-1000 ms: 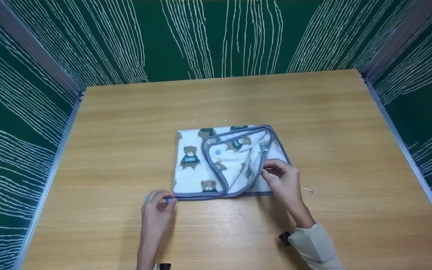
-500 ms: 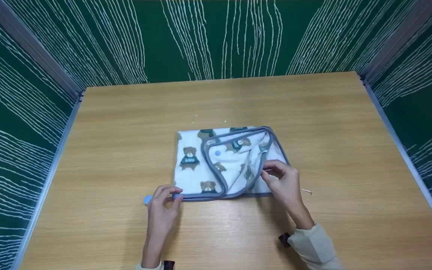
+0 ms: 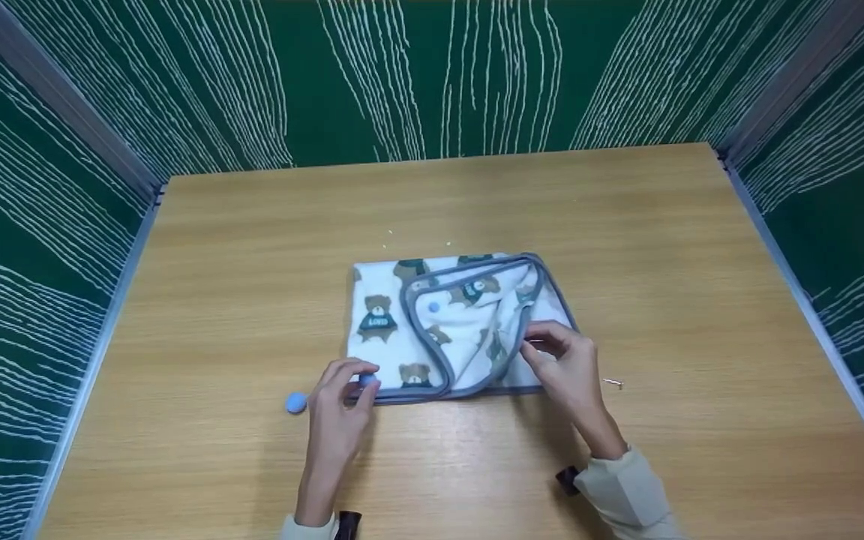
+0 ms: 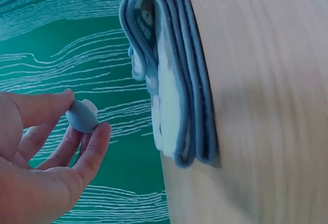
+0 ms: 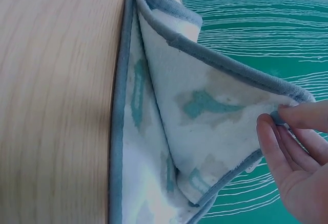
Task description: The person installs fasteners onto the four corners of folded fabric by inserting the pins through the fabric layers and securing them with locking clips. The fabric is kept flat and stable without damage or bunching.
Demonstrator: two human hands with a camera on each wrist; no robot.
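A folded white baby blanket [image 3: 378, 360] with grey edging and teddy bear print lies on the table. My left hand [image 3: 338, 401] is over its near left corner and pinches a small round blue cap [image 4: 82, 116] with a white part. In the left wrist view that cap is apart from the blanket. My right hand [image 3: 567, 367] pinches the blanket's raised flap [image 5: 220, 96] near its grey edge. A small blue piece [image 5: 277, 117] shows between the right thumb and finger; its shape is mostly hidden. Another blue round spot [image 3: 434, 307] sits on the upturned flap.
A second blue round cap [image 3: 296, 403] lies on the wooden table [image 3: 252, 247] left of my left hand. Right of my right hand lies a small thin metallic piece [image 3: 613, 382]. Tiny white bits are behind the blanket. Green, white-lined panels [image 3: 357, 82] surround the table.
My left hand has moved right with the blue cap, from beside the blanket's near left corner to over it, uncovering the other cap on the table. My right hand stays in place.
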